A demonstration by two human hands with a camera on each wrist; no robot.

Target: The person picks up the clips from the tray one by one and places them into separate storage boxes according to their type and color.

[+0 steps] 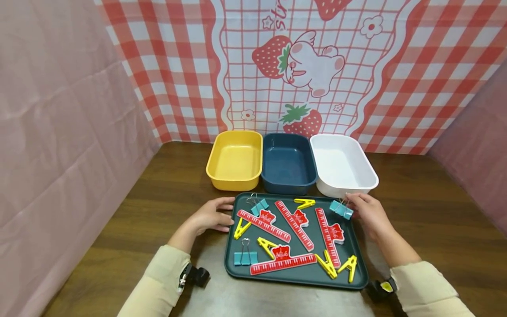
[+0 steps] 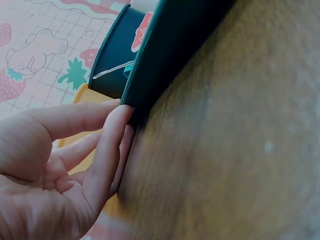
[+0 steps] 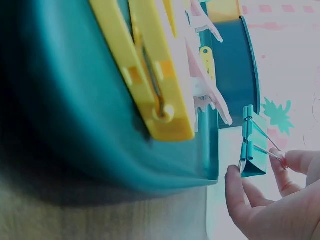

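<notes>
A dark green tray point(image 1: 293, 281) lies in front of the person. My left hand point(image 1: 211, 215) is at its left side; in the left wrist view, thumb and fingertip pinch the rim. By its wire handles, my right hand point(image 1: 368, 213) holds a teal binder clip point(image 1: 341, 209) over the tray's back right corner. That clip point(image 3: 255, 142) hangs tilted in the right wrist view, apart from the tray. Two more teal binder clips, one at the back left point(image 1: 259, 207) and one at the front left point(image 1: 245, 258), share the tray with several red piano-key clips point(image 1: 283, 264) and several yellow clothespins point(image 1: 326, 265).
Behind the tray stand three bins side by side: yellow point(image 1: 235, 180), dark blue point(image 1: 287, 187) and white point(image 1: 340, 189). Nothing shows inside them. A wooden table point(image 1: 166, 189) carries everything. Checked strawberry cloth point(image 1: 182, 79) hangs behind, with pink cloth at both sides.
</notes>
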